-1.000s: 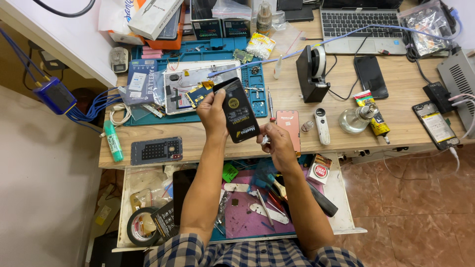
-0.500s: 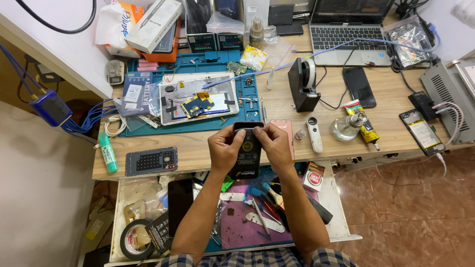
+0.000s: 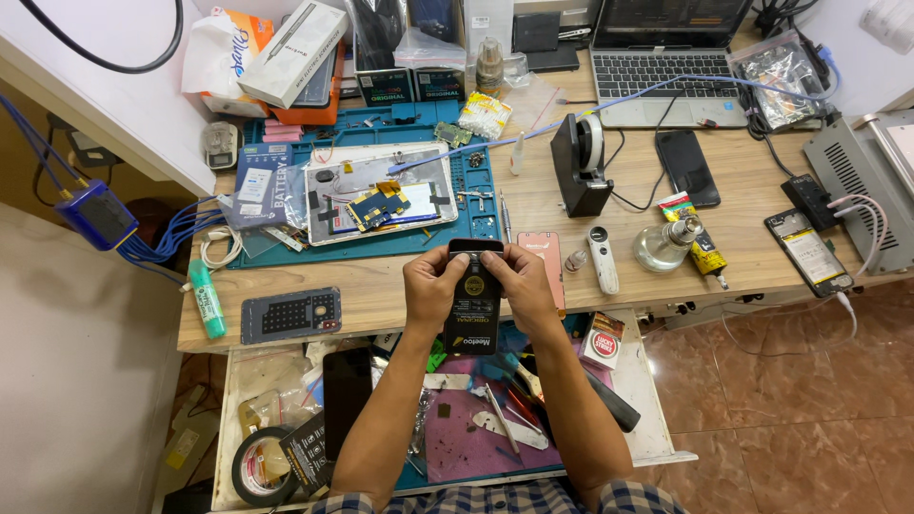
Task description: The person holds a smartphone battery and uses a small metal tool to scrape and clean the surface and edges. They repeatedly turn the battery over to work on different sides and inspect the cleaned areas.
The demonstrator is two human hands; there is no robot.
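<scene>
Both the left hand (image 3: 433, 286) and right hand (image 3: 522, 284) grasp a flat black rectangular battery pack (image 3: 473, 303), fingers pinching its top edge. The opened phone on the teal work mat (image 3: 286, 255) lies well apart, its back still uncovered.

Black flat pack (image 3: 473, 303) with gold round mark, teal mat (image 3: 381, 249), green marker (image 3: 207, 300)

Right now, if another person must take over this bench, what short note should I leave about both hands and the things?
Left hand: gripping the left side of the black packet, near its upper end.
Right hand: gripping the packet's right side, fingertips at the top edge.
Packet: held upright over the front edge of the wooden desk, above the open drawer.
Opened phone: lies on the teal work mat, parts exposed, nobody touching it.
Done: the packet is in hand at both sides.
Left: it looks unopened, though I cannot tell for certain; the phone is not yet closed.
</scene>
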